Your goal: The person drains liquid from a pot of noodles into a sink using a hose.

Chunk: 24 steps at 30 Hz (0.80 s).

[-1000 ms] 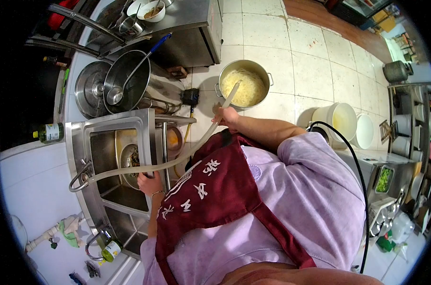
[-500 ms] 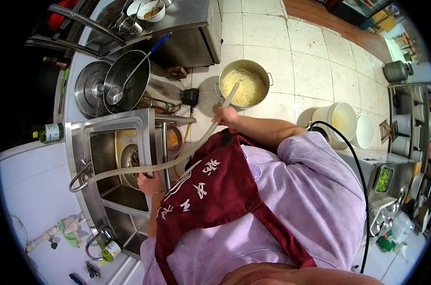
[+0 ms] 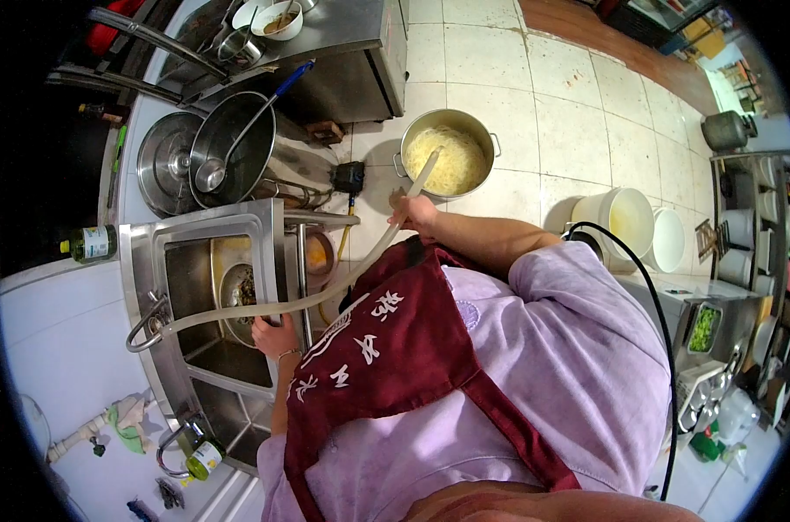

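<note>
While your right hand (image 3: 418, 216) has its fingers closed around the pale hose (image 3: 325, 294), the outlet just beyond them points away from you, down into the pot (image 3: 470, 190) of pale strands on the tiled floor (image 3: 490, 56). Behind those fingers, the hose's long axis bends in a shallow curve, passing just beside your left hand (image 3: 277, 337) and crossing the sink (image 3: 267, 226) to the tap (image 3: 142, 326). Your left fingers rest at the sink's edge; you cannot tell from this view whether they are clasping it. Just past them, under the hose, a round pan (image 3: 230, 287) with dark bits sits in the basin. Farther beyond, a ladle (image 3: 229, 158) leans in a big, deep pot (image 3: 254, 122).
</note>
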Each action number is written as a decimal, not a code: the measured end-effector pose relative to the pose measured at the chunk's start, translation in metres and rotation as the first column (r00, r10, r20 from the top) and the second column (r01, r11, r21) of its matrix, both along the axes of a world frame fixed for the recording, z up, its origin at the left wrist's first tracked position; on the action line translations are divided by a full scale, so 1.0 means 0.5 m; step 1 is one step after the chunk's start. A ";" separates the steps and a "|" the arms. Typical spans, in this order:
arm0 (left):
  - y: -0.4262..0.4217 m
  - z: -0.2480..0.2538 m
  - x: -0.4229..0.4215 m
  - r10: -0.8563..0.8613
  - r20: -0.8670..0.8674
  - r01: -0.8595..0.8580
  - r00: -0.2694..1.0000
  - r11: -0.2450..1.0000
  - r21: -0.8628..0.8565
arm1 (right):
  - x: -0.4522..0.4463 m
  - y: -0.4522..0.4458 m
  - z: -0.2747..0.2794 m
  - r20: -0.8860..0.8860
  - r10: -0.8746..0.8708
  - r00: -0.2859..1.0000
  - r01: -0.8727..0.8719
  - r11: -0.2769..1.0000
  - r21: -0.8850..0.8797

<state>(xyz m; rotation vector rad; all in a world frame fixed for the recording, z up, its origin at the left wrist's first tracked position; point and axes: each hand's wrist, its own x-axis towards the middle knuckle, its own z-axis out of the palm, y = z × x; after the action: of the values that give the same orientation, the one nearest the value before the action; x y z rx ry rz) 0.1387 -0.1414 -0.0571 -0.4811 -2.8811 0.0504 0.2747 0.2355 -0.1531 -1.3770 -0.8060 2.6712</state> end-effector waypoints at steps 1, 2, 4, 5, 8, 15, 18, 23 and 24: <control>0.002 0.003 0.001 0.000 0.000 0.000 1.000 1.000 0.000 | 0.000 0.000 -0.001 0.000 0.001 1.000 -0.001 1.000 0.004; 0.004 0.005 0.002 0.003 0.006 -0.003 1.000 1.000 0.005 | 0.000 0.000 -0.002 0.000 0.001 1.000 -0.001 1.000 0.004; 0.013 0.015 0.005 0.006 0.012 -0.006 1.000 1.000 0.010 | -0.001 0.001 0.000 0.006 0.016 1.000 -0.016 1.000 0.008; 0.017 0.020 0.006 0.011 0.023 -0.011 1.000 1.000 0.019 | -0.001 0.000 0.000 0.006 0.016 1.000 -0.016 1.000 0.008; 0.020 0.023 0.008 0.009 0.031 -0.010 0.999 0.999 0.034 | 0.000 -0.001 0.004 0.022 -0.003 1.000 0.003 1.000 0.001; 0.019 0.024 0.010 -0.009 -0.001 0.009 1.000 0.999 0.037 | -0.001 -0.002 0.007 0.030 0.008 1.000 -0.008 1.000 0.014; 0.026 0.032 0.014 0.014 0.027 -0.015 1.000 0.999 0.031 | 0.000 -0.002 0.004 0.025 0.017 1.000 -0.017 1.000 0.014; 0.019 0.023 0.011 -0.003 0.007 0.002 1.000 0.999 0.038 | 0.001 -0.001 0.000 0.018 0.019 1.000 -0.020 1.000 0.014; 0.020 0.024 0.012 -0.008 -0.005 0.008 1.000 0.999 0.040 | 0.001 -0.002 -0.002 0.005 0.010 1.000 -0.010 1.000 0.007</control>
<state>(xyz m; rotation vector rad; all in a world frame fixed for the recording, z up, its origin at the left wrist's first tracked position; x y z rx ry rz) 0.1447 -0.1314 -0.0450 -0.4842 -2.8691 -0.0076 0.2753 0.2345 -0.1544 -1.3828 -0.8245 2.6706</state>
